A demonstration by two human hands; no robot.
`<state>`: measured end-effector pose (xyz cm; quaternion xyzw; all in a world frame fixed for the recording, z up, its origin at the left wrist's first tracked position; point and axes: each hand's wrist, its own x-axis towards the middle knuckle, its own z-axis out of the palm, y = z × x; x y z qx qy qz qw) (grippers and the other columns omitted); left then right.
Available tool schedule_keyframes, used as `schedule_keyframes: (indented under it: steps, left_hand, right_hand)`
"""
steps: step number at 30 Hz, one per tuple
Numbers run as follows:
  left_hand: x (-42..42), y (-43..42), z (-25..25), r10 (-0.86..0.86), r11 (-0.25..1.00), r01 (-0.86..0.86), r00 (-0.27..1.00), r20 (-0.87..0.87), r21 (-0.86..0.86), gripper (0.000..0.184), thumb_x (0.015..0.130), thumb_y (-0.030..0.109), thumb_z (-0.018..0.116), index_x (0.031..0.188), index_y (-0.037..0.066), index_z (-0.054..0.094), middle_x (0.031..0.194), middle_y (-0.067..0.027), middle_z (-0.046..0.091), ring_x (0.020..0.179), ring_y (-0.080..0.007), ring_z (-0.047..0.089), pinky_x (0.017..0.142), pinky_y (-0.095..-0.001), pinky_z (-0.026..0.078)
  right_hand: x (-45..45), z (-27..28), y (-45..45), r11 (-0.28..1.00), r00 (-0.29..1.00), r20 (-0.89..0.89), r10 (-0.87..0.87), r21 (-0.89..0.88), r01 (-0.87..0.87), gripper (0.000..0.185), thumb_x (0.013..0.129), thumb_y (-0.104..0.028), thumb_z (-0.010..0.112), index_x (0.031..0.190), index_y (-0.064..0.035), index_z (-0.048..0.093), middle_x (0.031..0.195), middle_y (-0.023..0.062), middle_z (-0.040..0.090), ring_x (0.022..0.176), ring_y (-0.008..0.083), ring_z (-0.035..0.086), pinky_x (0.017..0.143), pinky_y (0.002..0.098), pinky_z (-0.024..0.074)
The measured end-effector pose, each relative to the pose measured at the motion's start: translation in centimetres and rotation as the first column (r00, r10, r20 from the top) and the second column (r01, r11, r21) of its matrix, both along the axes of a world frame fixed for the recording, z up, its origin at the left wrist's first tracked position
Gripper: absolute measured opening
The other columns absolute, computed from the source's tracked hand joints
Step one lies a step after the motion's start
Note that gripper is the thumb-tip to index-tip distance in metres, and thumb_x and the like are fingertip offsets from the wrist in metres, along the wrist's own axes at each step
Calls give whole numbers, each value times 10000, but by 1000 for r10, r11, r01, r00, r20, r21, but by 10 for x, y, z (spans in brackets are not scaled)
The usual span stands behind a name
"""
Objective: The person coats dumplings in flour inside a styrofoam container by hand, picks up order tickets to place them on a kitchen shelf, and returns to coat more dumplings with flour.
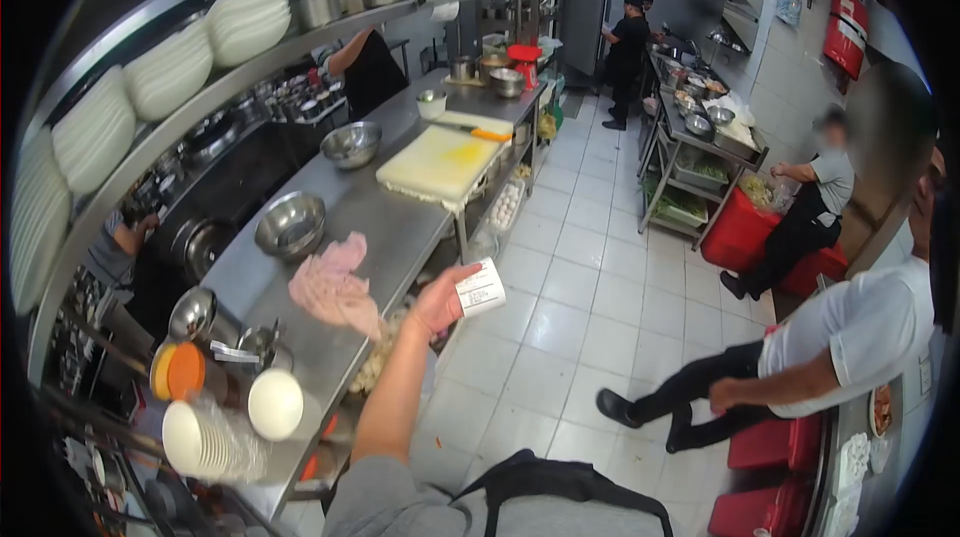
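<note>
A grey short-sleeved shirt (378, 499) with a black strap (540, 477) over it.

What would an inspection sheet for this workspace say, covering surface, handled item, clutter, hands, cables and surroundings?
Surface: steel counter, bearing a cutting board and metal bowls.
Handled item: curled printed slip, text too small to read.
Clutter: crumpled pink cloth; stacked white containers.
Hands: left hand holds the slip; right hand out of view.
Cables: nothing seen.
Surroundings: tiled floor; several other people, one nearby in a white shirt.
</note>
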<state>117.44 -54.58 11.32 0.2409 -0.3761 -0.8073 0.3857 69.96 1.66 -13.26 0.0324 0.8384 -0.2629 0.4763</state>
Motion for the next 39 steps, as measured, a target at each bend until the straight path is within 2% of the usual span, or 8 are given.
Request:
schedule_keyframes:
  steps: [1, 5, 8, 14, 18, 23, 32, 39]
  left_hand:
    - [-8, -20, -4, 86, 995, -84, 995, -54, 45, 445, 875, 70, 522, 1311, -5, 477, 1238, -129, 560, 1119, -263, 576, 943, -379, 482]
    - [-44, -121, -11, 351, 906, -231, 878, 326, -355, 632, 728, -138, 428, 1328, 52, 480, 1207, -124, 568, 1061, -217, 589, 893, -303, 481]
    - [-62, -189, 20, 550, 748, -355, 804, 225, -561, 588, 731, -152, 426, 1271, 62, 522, 1188, -115, 578, 1079, -204, 568, 920, -277, 445]
    - [-50, -312, 125, 924, 205, -181, 361, 129, -962, 385, 693, -68, 559, 998, 111, 711, 956, -117, 674, 897, -245, 640, 828, -287, 475]
    - [-41, -399, 195, 947, -148, -158, 263, -186, -976, 352, 717, -77, 537, 972, 91, 713, 892, -126, 652, 681, -244, 607, 664, -304, 480]
    - [-23, -519, 240, 921, -345, -208, 111, -372, -915, 402, 726, -118, 503, 1033, 64, 688, 928, -169, 643, 808, -309, 645, 729, -340, 490]
    - [15, -591, 232, 957, -256, -128, 104, -270, -958, 530, 677, -84, 493, 1189, 4, 593, 1129, -220, 609, 1031, -365, 604, 893, -374, 465]
    - [-5, -544, 263, 968, -162, -263, 145, -205, -951, 526, 735, -77, 478, 1258, -53, 517, 1190, -231, 587, 853, -261, 676, 725, -306, 514]
  right_hand:
    - [-3, -3, -21, 1000, 1000, 6, 6, -4, -6, 150, 837, -128, 526, 937, -27, 575, 763, 96, 578, 587, 206, 577, 436, 342, 466]
    - [-34, -18, -122, 995, 996, -6, 87, -51, -87, 149, 838, -134, 524, 930, -29, 577, 750, 91, 573, 577, 204, 570, 433, 343, 460]
    - [-68, -19, -220, 976, 983, -44, 178, -118, -182, 148, 840, -139, 522, 924, -31, 578, 741, 88, 569, 569, 202, 566, 431, 345, 456]
    - [-114, 8, -413, 885, 923, -168, 346, -267, -381, 148, 842, -148, 519, 913, -34, 581, 721, 81, 561, 554, 198, 556, 426, 347, 447]
    - [-118, 23, -499, 842, 900, -215, 380, -322, -433, 149, 843, -154, 517, 905, -36, 583, 708, 77, 555, 544, 195, 549, 423, 348, 441]
    - [-100, 16, -521, 883, 925, -192, 327, -286, -372, 151, 845, -162, 514, 895, -38, 585, 692, 71, 549, 532, 191, 541, 419, 350, 434]
    - [-28, 7, -421, 986, 992, -124, -9, -164, -12, 158, 848, -176, 509, 878, -43, 589, 663, 61, 537, 509, 185, 526, 413, 353, 421]
    - [10, 13, -396, 980, 982, -146, -121, -174, 95, 165, 851, -187, 505, 865, -47, 592, 641, 53, 528, 492, 181, 514, 408, 355, 410]
